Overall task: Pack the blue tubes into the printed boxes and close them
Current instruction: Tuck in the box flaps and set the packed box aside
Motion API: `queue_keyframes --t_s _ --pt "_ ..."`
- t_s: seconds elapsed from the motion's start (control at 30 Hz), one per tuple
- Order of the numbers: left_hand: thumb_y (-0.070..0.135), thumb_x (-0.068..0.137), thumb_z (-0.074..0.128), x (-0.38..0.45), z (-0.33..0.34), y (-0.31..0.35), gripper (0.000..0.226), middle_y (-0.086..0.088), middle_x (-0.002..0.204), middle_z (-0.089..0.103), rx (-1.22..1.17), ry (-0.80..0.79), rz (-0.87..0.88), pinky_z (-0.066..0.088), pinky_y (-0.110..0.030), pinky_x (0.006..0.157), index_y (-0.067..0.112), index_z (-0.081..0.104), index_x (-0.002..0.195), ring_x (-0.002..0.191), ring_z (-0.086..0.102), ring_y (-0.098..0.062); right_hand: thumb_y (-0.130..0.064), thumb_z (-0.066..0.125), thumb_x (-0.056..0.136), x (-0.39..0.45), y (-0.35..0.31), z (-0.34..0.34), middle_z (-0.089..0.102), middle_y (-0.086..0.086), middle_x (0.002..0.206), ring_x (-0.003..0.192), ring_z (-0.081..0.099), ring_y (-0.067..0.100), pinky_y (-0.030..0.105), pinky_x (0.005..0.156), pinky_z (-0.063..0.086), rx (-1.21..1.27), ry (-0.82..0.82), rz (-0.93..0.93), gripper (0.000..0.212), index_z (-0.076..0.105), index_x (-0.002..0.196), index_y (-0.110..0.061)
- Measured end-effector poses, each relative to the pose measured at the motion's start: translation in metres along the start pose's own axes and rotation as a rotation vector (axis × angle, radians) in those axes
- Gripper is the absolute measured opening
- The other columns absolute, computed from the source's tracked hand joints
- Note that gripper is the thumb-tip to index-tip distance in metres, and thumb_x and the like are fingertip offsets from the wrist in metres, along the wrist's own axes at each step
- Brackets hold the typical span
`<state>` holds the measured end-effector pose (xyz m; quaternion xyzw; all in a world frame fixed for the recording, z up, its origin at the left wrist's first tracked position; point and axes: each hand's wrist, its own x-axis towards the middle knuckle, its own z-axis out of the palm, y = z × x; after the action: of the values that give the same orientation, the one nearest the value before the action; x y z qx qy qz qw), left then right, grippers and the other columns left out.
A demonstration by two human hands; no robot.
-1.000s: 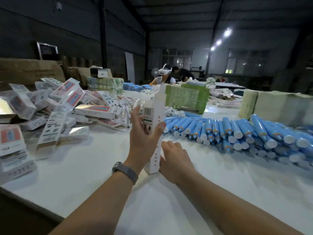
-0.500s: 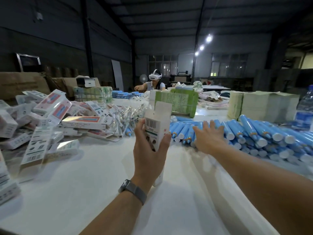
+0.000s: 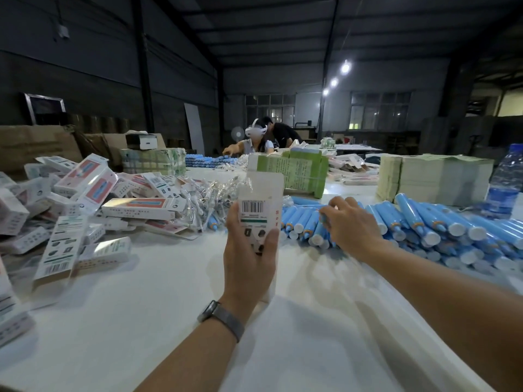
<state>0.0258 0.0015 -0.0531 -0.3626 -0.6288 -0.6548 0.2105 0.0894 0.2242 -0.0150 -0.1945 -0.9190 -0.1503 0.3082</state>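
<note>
The right hand [image 3: 349, 226] has reached the blue tubes [image 3: 418, 222], fingers curling onto one; left hand [image 3: 249, 261] grips the upright box [image 3: 259, 205] over the white table [image 3: 141, 321] in a dim warehouse

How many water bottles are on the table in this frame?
1. A clear plastic water bottle with a blue label stands upright at the far right edge of the view, behind the pile of blue tubes. Others may be hidden outside the frame.

The printed box [image 3: 259, 210] looks like thin card with a slight sheen, the blue tubes [image 3: 418, 219] are smooth glossy plastic with white caps, the worktop [image 3: 141, 321] is matt white, and the water bottle [image 3: 505, 182] is clear plastic.
</note>
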Motion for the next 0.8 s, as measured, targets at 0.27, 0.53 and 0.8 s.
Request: queue_keyframes --t_s 0.27,0.53,0.8 --pt "0.030 0.082 0.080 0.000 0.000 -0.007 0.083 0.008 0.127 0.064 0.065 -0.015 -0.048 0.056 -0.022 0.082 0.044 0.024 0.142 0.099 0.067 -0.010 -0.018 0.055 0.099 0.023 -0.042 -0.106 0.064 -0.003 0.083 0.071 0.057 0.006 0.019 0.066 0.047 1.023 0.461 0.182 0.003 0.056 0.095 -0.019" --pt "0.017 0.082 0.079 -0.002 0.003 -0.011 0.089 0.002 0.132 0.059 0.065 -0.057 -0.026 0.046 -0.002 0.074 0.047 0.020 0.142 0.100 0.063 -0.002 -0.016 0.054 0.100 0.024 -0.070 -0.165 0.064 0.010 0.085 0.079 0.066 0.031 0.042 0.065 0.057 1.327 0.591 0.104 0.019 0.045 0.114 -0.024" --pt "0.022 0.083 0.079 -0.004 -0.001 -0.011 0.094 0.001 0.137 0.056 0.130 -0.067 0.036 0.056 -0.036 0.089 0.045 0.013 0.146 0.110 0.062 -0.017 -0.023 0.060 0.098 0.031 -0.089 -0.145 0.066 -0.003 0.081 0.067 0.066 0.007 0.029 0.060 0.056 1.200 0.481 0.020 0.025 0.041 0.113 -0.027"
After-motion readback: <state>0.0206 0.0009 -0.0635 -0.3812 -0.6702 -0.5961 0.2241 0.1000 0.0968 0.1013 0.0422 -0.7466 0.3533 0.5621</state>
